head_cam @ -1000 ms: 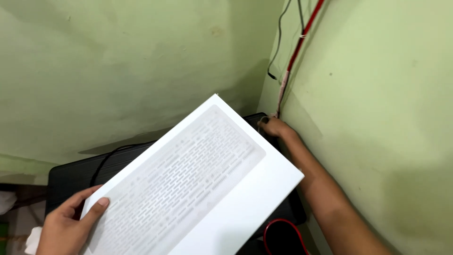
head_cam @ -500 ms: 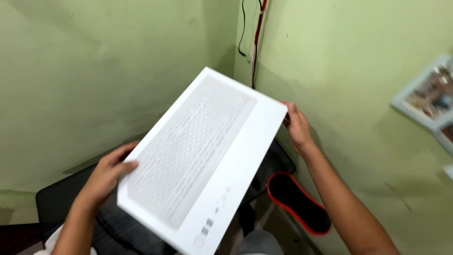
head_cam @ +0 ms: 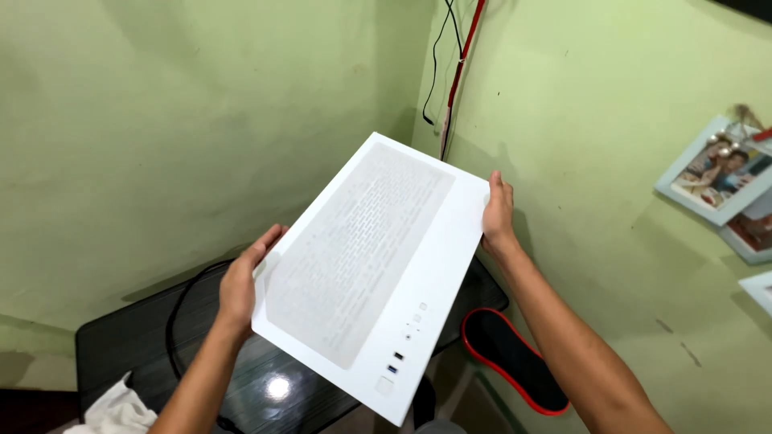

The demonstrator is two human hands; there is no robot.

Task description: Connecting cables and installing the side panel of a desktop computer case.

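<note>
Both hands clasp white computer case, raised above black tabletop (over right edge). Left hand wraps left side; right hand clamps far right corner. White cloth at near left corner.

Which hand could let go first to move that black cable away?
Probably the left hand: it grips the white computer case right above the black cable. The right hand is by the wall.
</note>
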